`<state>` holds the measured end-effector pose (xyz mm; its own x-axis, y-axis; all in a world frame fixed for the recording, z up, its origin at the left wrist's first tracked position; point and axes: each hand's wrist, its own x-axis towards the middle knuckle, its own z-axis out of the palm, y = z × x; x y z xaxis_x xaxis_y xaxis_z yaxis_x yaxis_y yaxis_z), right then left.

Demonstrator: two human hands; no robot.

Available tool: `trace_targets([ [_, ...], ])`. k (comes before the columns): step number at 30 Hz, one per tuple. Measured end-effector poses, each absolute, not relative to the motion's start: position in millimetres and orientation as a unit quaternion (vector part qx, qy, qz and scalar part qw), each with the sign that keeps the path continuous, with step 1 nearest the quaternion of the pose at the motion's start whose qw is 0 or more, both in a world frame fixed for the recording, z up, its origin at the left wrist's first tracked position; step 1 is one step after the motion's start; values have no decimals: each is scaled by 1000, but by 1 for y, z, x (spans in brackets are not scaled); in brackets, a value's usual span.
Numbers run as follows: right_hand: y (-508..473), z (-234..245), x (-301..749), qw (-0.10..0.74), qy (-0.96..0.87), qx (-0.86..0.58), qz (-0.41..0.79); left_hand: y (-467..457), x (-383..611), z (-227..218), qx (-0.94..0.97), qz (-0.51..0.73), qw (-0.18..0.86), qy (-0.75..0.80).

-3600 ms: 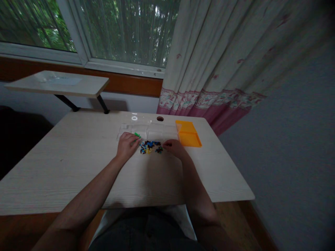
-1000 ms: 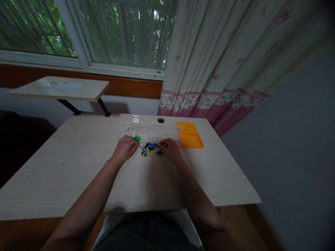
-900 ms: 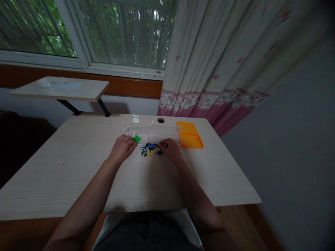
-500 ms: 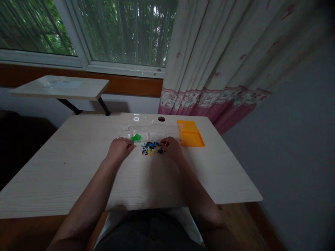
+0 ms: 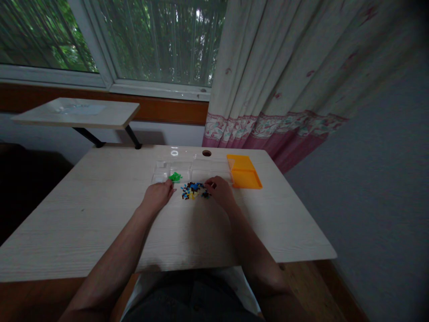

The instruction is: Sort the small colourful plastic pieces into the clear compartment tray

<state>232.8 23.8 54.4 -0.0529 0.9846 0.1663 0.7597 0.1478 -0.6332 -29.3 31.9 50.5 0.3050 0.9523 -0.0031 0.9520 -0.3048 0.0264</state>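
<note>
A loose heap of small blue, dark brown and yellow pieces [image 5: 193, 189] lies on the table between my hands. Behind it sits a clear plastic compartment tray [image 5: 201, 171], with green pieces [image 5: 175, 177] gathered in one front compartment. My left hand [image 5: 158, 195] is at the tray's front edge just below the green pieces, its fingers closed; what they hold, if anything, is too small to name. At the heap's right side my right hand [image 5: 217, 188] has its fingers drawn together over dark pieces, and I cannot make out what is in them.
An orange folded plastic piece [image 5: 246, 171] lies right of the tray. A round cable hole [image 5: 207, 153] is at the back of the table [image 5: 110, 201]. A raised shelf [image 5: 114, 114] with a clear plastic bag [image 5: 78, 108] stands at the back left. A curtain [image 5: 268, 89] hangs behind.
My left hand has shifted slightly right and turned, its fingertips now nearer the green pieces' compartment. My right hand has barely moved.
</note>
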Motion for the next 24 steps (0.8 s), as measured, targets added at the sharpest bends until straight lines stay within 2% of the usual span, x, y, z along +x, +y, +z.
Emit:
trace_targets([
  [24,26,48,232,286,-707,-620,187,34,-15,43,797,-18,19,604],
])
